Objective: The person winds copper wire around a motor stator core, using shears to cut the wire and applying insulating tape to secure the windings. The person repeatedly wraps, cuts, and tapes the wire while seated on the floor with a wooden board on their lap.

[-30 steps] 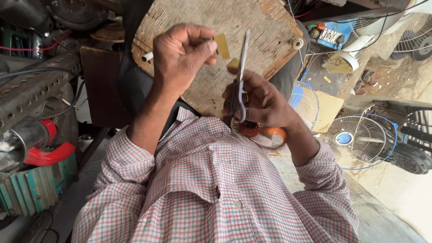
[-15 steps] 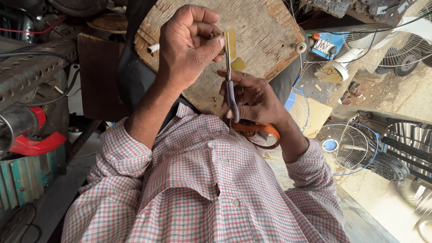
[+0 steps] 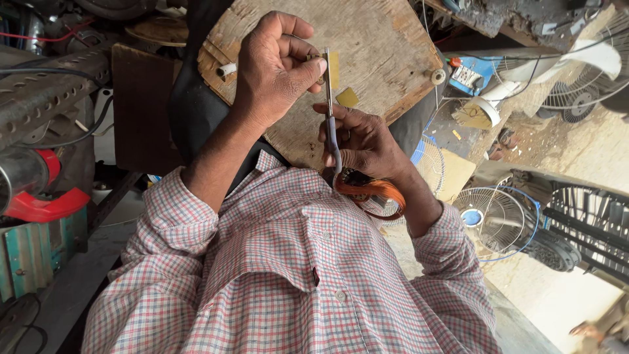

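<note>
Left hand [image 3: 278,69] sits curled tight at eleven o'clock, thumb and fingers pinching a small yellow strip [image 3: 334,70] that pokes out at its three o'clock side. Right hand [image 3: 363,141] is closed around the scissors [image 3: 331,124] — orange handles [image 3: 377,190] at five o'clock of the fist, blades running up toward twelve, tip right against the strip, over the round wooden board [image 3: 380,46]

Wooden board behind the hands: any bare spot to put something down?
Yes: the board is bare between the yellow strip and the white spool at its edge. Left, wires and metal parts crowd; right, fan guards.
</note>
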`<state>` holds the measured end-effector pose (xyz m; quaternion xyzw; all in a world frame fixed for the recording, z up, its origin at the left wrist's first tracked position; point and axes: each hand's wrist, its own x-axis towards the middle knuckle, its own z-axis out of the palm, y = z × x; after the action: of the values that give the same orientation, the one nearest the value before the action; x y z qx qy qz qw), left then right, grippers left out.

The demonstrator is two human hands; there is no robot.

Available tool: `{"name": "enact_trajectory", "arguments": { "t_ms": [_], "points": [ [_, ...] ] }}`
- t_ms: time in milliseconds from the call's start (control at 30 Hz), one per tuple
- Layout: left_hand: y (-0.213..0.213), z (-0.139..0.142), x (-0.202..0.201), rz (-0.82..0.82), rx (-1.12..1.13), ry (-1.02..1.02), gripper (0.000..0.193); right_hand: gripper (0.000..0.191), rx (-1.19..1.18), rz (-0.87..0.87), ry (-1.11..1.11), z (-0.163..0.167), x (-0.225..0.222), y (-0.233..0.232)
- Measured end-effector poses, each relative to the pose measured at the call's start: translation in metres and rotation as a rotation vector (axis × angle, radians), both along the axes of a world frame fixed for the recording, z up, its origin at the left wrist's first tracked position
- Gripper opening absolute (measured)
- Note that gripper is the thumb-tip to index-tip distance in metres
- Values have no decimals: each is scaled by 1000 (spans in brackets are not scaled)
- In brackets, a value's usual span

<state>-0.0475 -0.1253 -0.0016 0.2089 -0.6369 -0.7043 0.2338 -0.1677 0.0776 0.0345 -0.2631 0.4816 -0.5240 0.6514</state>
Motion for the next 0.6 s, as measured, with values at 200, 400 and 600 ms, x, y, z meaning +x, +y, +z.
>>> {"name": "enact_trajectory", "arguments": {
  "t_ms": [200, 400, 600],
  "points": [
    [-2, -2, -1, 1, 140, -13, 32, 80, -4, -35, 21, -6, 7, -3],
    [1, -7, -5, -20, 225, -143, 37, 78, 22, -60, -32, -17, 4, 3],
    [-1, -19, -8, -8, 351, -155, 41, 78, 104, -30, 99, -20, 4, 1]
  ]
}}
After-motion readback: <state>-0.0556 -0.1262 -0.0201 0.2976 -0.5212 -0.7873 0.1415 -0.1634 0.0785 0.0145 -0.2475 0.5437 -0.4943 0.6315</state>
